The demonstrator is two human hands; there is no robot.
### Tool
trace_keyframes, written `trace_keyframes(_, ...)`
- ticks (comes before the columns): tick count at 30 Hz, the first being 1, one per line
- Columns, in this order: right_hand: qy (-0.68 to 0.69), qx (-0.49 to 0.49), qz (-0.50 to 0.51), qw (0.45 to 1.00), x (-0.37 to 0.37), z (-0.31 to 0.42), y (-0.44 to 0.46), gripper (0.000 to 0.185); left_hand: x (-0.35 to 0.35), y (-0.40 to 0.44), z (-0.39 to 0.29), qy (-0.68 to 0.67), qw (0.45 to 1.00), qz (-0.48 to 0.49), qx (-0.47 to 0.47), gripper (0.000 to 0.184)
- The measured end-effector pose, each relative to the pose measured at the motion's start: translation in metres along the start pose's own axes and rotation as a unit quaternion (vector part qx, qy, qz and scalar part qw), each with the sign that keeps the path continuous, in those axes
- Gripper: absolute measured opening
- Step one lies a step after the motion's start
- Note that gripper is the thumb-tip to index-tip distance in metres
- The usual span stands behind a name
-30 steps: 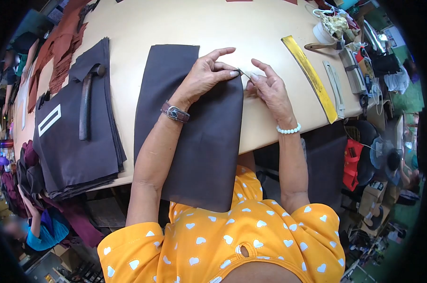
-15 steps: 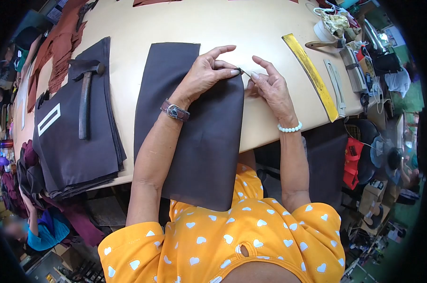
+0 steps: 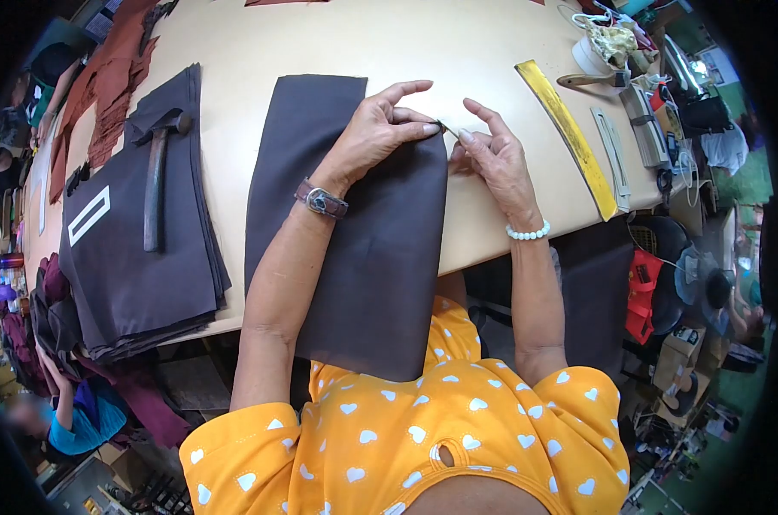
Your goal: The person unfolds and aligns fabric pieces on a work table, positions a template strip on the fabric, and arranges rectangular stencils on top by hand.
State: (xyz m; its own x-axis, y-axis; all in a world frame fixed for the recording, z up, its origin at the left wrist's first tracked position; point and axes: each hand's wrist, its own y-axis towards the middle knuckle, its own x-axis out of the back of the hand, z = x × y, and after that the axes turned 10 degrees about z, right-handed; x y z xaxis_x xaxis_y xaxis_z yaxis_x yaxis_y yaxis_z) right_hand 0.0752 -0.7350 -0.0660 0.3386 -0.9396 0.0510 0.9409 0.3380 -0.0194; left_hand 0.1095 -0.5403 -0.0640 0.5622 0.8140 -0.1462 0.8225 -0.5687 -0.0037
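A dark brown sheet, which looks like leather (image 3: 363, 266), lies on the table and hangs over its front edge against my lap. My left hand (image 3: 380, 129) pinches its upper right corner between thumb and fingers, the index finger held out. In my right hand (image 3: 495, 163), thumb and fingers close on a thin, stick-like tool (image 3: 450, 131). The tool's far end meets the sheet's edge by my left thumb; the tip is too small to make out. My right index finger points up, off the tool.
To the left, a hammer (image 3: 154, 184) and a white rectangular frame (image 3: 90, 215) lie on a stack of dark sheets (image 3: 140, 292). A yellow strip (image 3: 565, 137), a brush (image 3: 591, 81) and a white container (image 3: 591, 56) are at right. Another person (image 3: 84, 421) is at lower left.
Both hands and the sheet's corner show only a very slight shift. The tool's tip still touches the edge beside my left thumb, with its end a little more visible.
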Motion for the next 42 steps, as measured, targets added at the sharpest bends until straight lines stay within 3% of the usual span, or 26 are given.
trace_keyframes(18, -0.007, 0.025, -0.008, 1.000, 0.000, -0.005, 0.001, 0.052, 0.000, 0.000, 0.001, 0.002, 1.000, -0.001, -0.007, 0.056)
trace_keyframes(21, 0.033, 0.055, -0.075, 0.995, 0.007, -0.008, 0.001, 0.047, -0.001, 0.001, 0.001, -0.001, 1.000, 0.001, -0.007, 0.056)
trace_keyframes(23, 0.005, 0.079, -0.189, 0.979, 0.027, -0.014, 0.006, 0.045, 0.000, 0.000, 0.001, 0.007, 1.000, -0.001, 0.001, 0.055)
trace_keyframes(24, -0.008, 0.092, -0.244, 0.965, 0.041, -0.018, 0.009, 0.044, 0.001, -0.001, 0.001, 0.010, 1.000, -0.002, -0.004, 0.055)
trace_keyframes(26, -0.207, 0.101, -0.363, 0.903, 0.077, -0.020, 0.011, 0.044, 0.001, -0.001, 0.001, 0.019, 1.000, -0.002, -0.016, 0.054)
trace_keyframes(28, -0.368, 0.011, -0.404, 0.838, 0.122, -0.024, 0.013, 0.047, 0.000, -0.001, -0.001, 0.023, 1.000, -0.009, -0.018, 0.052)
trace_keyframes(31, -0.655, 0.071, -0.448, 0.604, 0.174, -0.043, 0.023, 0.051, 0.000, 0.000, 0.000, 0.064, 0.997, -0.027, -0.026, 0.047)
trace_keyframes(34, -0.512, 0.094, -0.388, 0.761, 0.110, 0.011, 0.019, 0.053, -0.001, 0.006, 0.006, 0.156, 0.984, -0.066, -0.059, 0.044)
trace_keyframes(35, -0.389, 0.054, -0.325, 0.860, 0.071, 0.027, 0.012, 0.054, -0.004, 0.008, 0.004, 0.195, 0.975, -0.082, -0.067, 0.043)
trace_keyframes(37, -0.259, 0.078, -0.178, 0.946, 0.002, 0.027, -0.002, 0.060, -0.009, 0.015, 0.004, 0.259, 0.953, -0.119, -0.101, 0.039)
trace_keyframes(38, -0.246, 0.038, -0.125, 0.961, -0.030, 0.035, -0.011, 0.068, -0.011, 0.019, 0.006, 0.264, 0.948, -0.132, -0.120, 0.037)
trace_keyframes(40, -0.297, 0.061, -0.090, 0.949, -0.054, 0.014, -0.011, 0.070, -0.019, 0.015, -0.006, 0.259, 0.945, -0.168, -0.108, 0.033)
trace_keyframes(42, -0.285, 0.047, -0.115, 0.951, -0.054, 0.001, -0.008, 0.069, -0.012, -0.003, -0.010, 0.413, 0.860, -0.237, -0.182, 0.035)
